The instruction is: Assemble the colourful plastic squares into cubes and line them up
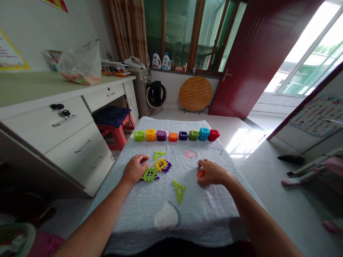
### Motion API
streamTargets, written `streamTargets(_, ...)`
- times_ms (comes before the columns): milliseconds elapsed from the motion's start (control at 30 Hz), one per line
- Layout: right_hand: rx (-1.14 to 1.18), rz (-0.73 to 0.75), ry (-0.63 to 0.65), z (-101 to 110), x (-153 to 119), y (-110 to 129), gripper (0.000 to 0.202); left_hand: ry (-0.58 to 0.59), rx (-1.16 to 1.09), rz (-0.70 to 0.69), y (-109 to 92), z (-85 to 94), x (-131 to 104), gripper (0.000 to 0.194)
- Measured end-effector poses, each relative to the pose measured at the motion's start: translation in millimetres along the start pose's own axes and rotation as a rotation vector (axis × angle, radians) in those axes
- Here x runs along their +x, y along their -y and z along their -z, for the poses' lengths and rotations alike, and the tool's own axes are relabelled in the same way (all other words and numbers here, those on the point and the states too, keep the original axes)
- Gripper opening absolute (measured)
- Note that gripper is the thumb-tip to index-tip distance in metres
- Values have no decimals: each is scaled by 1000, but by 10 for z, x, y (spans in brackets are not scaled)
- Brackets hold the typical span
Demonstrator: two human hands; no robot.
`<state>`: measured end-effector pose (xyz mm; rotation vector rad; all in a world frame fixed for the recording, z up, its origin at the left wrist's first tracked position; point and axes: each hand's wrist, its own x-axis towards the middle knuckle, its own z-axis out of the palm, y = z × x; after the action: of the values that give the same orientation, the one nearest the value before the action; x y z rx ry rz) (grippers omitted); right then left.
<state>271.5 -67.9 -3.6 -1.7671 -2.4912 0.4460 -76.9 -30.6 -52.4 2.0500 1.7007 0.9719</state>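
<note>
My left hand (pixel 135 169) rests at the left of the cloth, its fingers curled beside a green square piece (pixel 150 174); what they hold, if anything, is hidden. A yellow square piece (pixel 161 164) overlaps a purple one (pixel 167 167) just to the right. Under my right hand (pixel 213 172), an orange piece (pixel 200 174) shows between the curled thumb and fingers. One green triangular piece (pixel 179 191) lies between the hands, nearer to me, and another (pixel 159 155) lies beyond the yellow piece.
Across the far part of the cloth-covered table (pixel 166 214) runs a row of several coloured stacks, from a light green one (pixel 139 136) to a red one (pixel 213 135). A white desk (pixel 80 142) and a stool (pixel 112 117) stand at the left.
</note>
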Motion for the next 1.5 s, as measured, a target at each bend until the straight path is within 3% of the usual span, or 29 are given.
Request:
streamTargets(100,151,112,-61,43,142,69,40,-2,-4,4,-1,-1,3,18)
streamTargets(267,475,223,-372,-72,504,151,47,3,-16,11,-4,3,-5,18)
streamTargets(333,440,203,-433,-167,594,112,48,0,-18,11,-3,5,-10,19)
streamTargets(467,371,134,-408,-242,631,-104,51,2,-14,10,5,5,-9,19)
streamTargets(633,741,-88,-588,-116,581,-410,45,1,-9,16,-1,11,-4,20)
streamTargets(767,621,-55,-453,-95,518,-459,41,-4,-5,7,-7,10,-6,22)
streamTargets(933,220,44,-229,-132,461,-221,52,-5,-5,15,-10,7,-8,21)
streamTargets(1067,60,-1,-165,-102,459,-12,40,0,-5,11,-8,10,-2,20)
streamTargets(1233,14,8,-99,-29,509,34,37,3,-25,-14,28,-14,9,19)
streamTargets(1367,-21,86,-51,139,743,96,45,-1,-20,-24,35,-25,9,20)
streamTargets(1500,-82,84,-185,348,1225,317,58,25,-12,-9,2,4,-3,21)
